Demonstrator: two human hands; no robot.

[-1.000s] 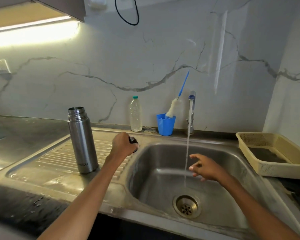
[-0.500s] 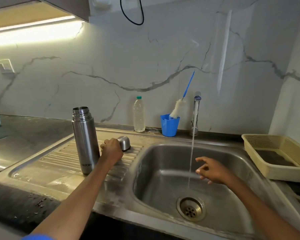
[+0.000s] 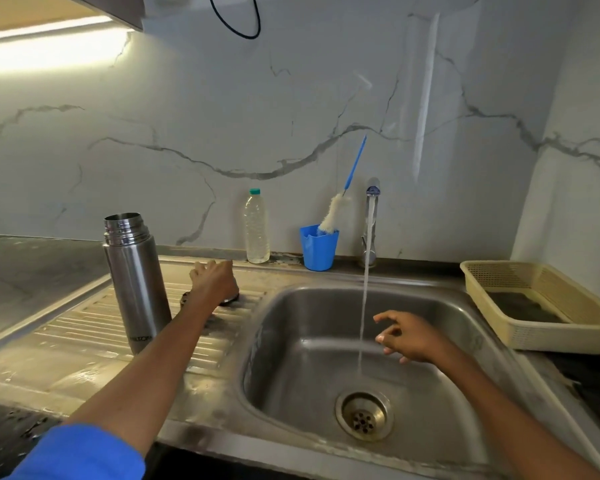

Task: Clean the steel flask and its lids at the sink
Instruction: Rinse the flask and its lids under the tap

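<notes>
Now, left hand [image 3: 215, 280]: grip covers lid [image 3: 230, 299], right of upright flask [image 3: 137, 282].
Right hand [image 3: 407, 337]: wide, empty, beside water stream [image 3: 366, 289].

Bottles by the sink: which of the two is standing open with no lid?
The steel flask on the draining board: its threaded mouth is bare. The clear plastic bottle against the wall has a green cap on.
</notes>
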